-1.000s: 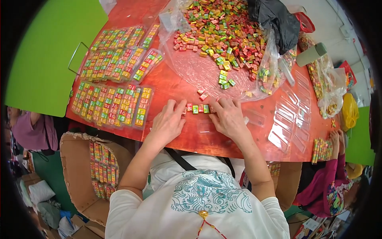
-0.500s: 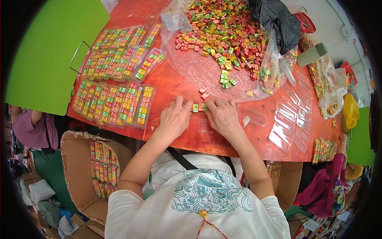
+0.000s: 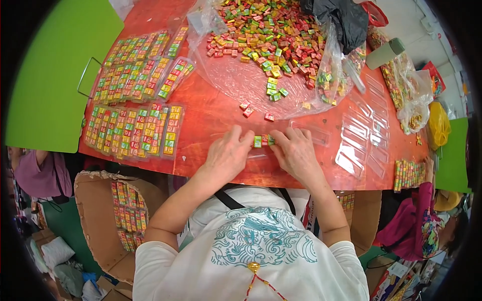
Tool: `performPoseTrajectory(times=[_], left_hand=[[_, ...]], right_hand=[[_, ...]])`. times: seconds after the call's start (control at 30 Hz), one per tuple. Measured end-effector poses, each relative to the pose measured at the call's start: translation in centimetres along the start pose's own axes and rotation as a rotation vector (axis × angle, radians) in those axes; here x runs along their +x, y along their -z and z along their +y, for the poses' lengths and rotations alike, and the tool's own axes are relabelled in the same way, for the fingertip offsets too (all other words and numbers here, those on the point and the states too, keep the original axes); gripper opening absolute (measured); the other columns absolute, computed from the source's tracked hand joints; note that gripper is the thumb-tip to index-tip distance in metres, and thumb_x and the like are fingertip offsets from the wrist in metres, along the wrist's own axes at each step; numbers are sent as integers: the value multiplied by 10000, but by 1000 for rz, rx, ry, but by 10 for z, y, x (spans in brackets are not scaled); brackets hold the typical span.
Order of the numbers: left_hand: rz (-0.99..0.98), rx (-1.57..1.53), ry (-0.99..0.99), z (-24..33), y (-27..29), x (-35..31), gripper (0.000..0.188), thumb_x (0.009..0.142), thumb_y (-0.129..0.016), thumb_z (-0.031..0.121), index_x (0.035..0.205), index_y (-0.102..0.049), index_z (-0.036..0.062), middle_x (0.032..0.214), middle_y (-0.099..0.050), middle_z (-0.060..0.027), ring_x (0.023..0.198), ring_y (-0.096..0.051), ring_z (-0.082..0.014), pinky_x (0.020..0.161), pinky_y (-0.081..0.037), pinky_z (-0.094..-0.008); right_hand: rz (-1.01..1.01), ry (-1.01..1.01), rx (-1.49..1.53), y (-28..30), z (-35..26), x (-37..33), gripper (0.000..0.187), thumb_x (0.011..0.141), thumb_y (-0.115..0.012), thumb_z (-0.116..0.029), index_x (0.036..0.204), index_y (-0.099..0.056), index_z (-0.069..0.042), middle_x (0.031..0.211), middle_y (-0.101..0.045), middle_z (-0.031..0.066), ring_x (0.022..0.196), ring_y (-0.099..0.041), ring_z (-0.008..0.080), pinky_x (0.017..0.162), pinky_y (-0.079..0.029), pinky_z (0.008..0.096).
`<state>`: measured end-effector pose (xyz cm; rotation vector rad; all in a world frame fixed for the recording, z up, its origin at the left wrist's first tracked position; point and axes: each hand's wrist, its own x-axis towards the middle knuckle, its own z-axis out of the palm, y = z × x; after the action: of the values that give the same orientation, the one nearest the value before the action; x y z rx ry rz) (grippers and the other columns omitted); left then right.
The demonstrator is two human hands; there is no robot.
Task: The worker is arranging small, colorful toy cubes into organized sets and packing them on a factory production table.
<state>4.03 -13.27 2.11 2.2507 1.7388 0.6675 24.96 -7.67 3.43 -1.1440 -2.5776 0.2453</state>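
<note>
A short row of small wrapped blocks [image 3: 264, 141], green, red and yellow, is pinched end to end between my two hands, low over the red table. The fingertips of my left hand [image 3: 230, 154] press on the row's left end. My right hand [image 3: 297, 153] has its thumb and fingers at the right end. Just beyond the hands lie a single red block [image 3: 269, 117] and a loose pair of red blocks [image 3: 246, 109]. A clear plastic tray [image 3: 312, 133] is beside my right hand; another clear edge shows beneath the row, partly hidden.
A big heap of loose blocks [image 3: 281, 40] spreads over clear plastic sheeting at the back. Filled trays [image 3: 133, 131] stand in rows on the left. Empty clear trays [image 3: 357, 140], a green bottle [image 3: 385, 53] and a black bag [image 3: 341, 22] are rightward. A cardboard box [image 3: 95, 215] sits below the table's edge.
My hands and the row have shifted right relative to the table. A single red block now lies apart beyond the row. The whole view has swung slightly.
</note>
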Motion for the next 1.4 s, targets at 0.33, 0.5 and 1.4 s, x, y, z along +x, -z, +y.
performPoseTrajectory(times=[0.33,0.5,1.4], left_hand=[[-130,-117,18,25,-11,-2,390,951,-619,132,1326,-553,50,1047,-528,-180,885,-649,-368,700,-563,-462],[16,-306,123,4,-12,-17,452,961,-578,92,1407,-526,44,1289,-531,-205,1072,-611,-413,873,-522,-456],[-175,107,-21,4,-42,-32,845,892,-701,404,1589,-318,118,1661,-232,-168,1523,-199,-428,1114,-188,-745]], right_hand=[[55,-89,92,-4,26,-32,368,863,-724,-130,1218,-636,-95,927,-582,89,951,-587,283,865,-407,419],[54,-123,119,-9,32,-40,356,884,-705,-115,1232,-637,-92,920,-572,89,958,-581,276,840,-406,411],[82,83,-35,-22,-5,-30,363,856,-676,-144,1219,-678,-131,876,-560,66,841,-574,237,815,-407,401]])
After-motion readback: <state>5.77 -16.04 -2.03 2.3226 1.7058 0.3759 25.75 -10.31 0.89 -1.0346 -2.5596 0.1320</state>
